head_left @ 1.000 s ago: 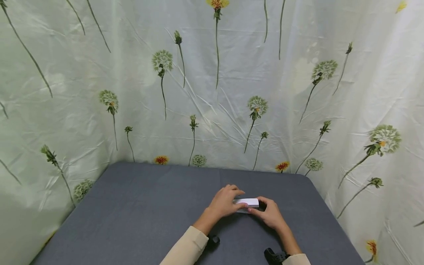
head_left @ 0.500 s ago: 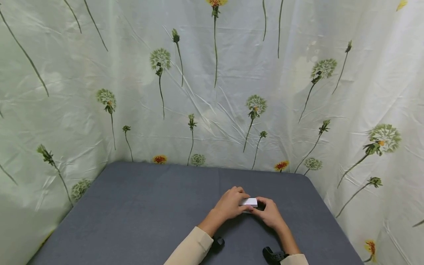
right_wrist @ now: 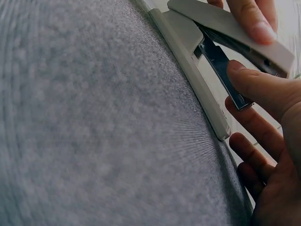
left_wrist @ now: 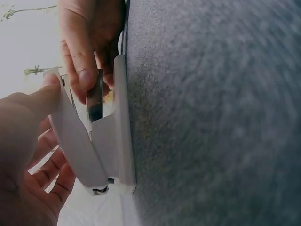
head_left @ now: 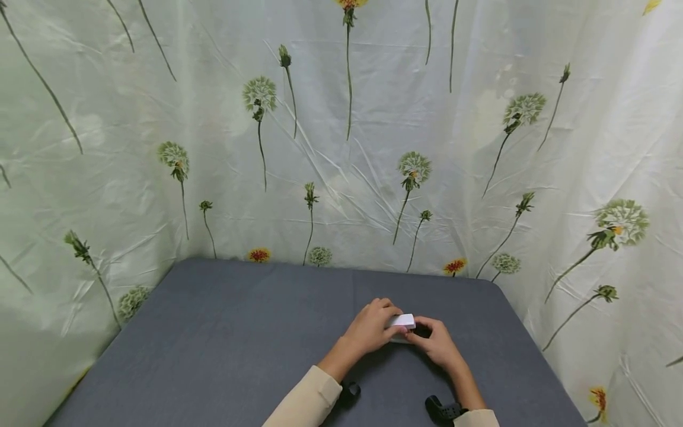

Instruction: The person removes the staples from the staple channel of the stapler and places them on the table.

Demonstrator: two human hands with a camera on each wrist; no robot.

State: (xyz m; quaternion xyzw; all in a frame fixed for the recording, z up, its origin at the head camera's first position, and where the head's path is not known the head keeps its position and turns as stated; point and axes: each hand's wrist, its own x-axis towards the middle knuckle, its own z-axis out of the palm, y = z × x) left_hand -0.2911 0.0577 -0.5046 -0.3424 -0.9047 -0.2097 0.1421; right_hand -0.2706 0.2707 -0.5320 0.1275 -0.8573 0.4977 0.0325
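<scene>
A white stapler stands on the table with its top cover swung up from the base. Between the two, the dark metal staple magazine sticks out at an angle. My left hand holds the raised cover, thumb on one side and fingers on the other, as the left wrist view shows. With thumb and fingers, my right hand pinches the magazine near its free end. The base lies against the tabletop. Whether staples are inside cannot be seen.
The grey cloth-covered table reaches back to a white curtain printed with dandelions, which also hangs along both sides. A black strap mount sits at the right wrist, another black mount by the left.
My left hand has shifted slightly right along the stapler, covering more of its top. The cover's front end now sits a little higher and more tilted. My right hand has barely moved.
</scene>
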